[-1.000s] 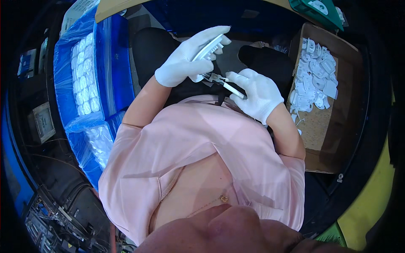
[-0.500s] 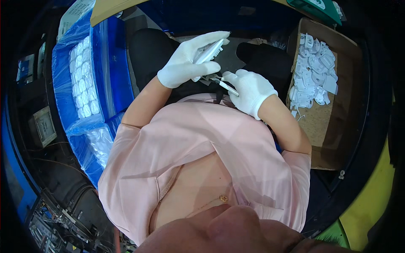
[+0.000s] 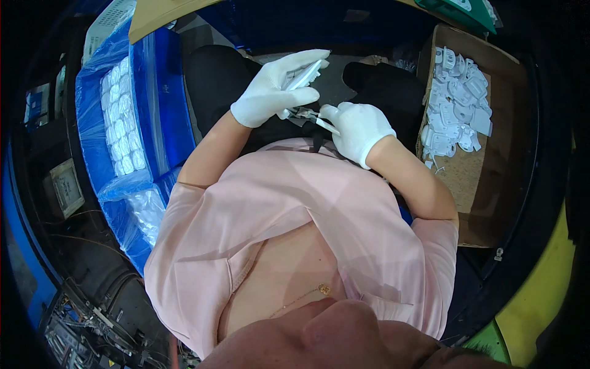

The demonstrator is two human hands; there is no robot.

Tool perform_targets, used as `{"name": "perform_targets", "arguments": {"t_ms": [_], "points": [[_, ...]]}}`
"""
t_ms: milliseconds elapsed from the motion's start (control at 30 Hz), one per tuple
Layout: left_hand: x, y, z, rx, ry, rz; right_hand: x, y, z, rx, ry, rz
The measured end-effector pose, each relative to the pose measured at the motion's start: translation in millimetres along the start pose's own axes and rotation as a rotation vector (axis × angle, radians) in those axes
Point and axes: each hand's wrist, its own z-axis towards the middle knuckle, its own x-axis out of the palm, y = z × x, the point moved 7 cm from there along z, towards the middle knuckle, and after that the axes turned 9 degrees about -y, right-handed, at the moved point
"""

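My left hand (image 3: 263, 97), in a white glove, is closed around a white plastic part (image 3: 303, 76). The part is tilted, and a toothed or ribbed edge shows past the fingers. In my right hand (image 3: 364, 130), gloved too, is a pair of nippers (image 3: 327, 126) with pale handles. Their metal jaws point left and reach the lower end of the plastic part, just under my left thumb. Whether the jaws touch the part cannot be made out. Both hands are held close together above my lap.
A cardboard box (image 3: 470, 184) at the right holds a heap of white plastic parts (image 3: 458, 98). At the left, a blue lined bin (image 3: 89, 117) contains rows of wrapped white pieces (image 3: 121, 117). A brown board edge (image 3: 169, 17) lies at the far side.
My right hand and the nippers have shifted slightly left, and the jaws have come closer to the plastic part. My left hand stays almost in place, a touch lower.
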Motion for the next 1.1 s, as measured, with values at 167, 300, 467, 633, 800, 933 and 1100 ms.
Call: {"name": "perform_targets", "arguments": {"t_ms": [167, 300, 467, 633, 800, 933, 1100], "points": [[-12, -12, 10, 0.074, 0.054, -0.153, -3, -19, -6, 0.015, -0.178, 0.199], [-21, -4, 24, 0.098, -0.011, -0.336, -3, -50, -20, 0.175, -0.326, 0.352], [-55, 7, 101, -0.012, -0.137, -0.777, 4, -81, -40, 0.31, -0.461, 0.513], [-95, -48, 166, 0.097, -0.568, -0.756, 0, -106, -53, 0.497, -0.522, 0.541], [-118, 31, 149, 0.046, -0.689, -0.275, 30, -226, -94, 0.821, -0.844, 0.34], [-92, 74, 90, -0.111, -0.538, -0.14, 101, -329, -132, 1.322, -0.589, 0.345], [-80, 92, 55, -0.276, -0.427, -0.108, 182, -366, -142, 1.366, -0.527, 0.301]]}}
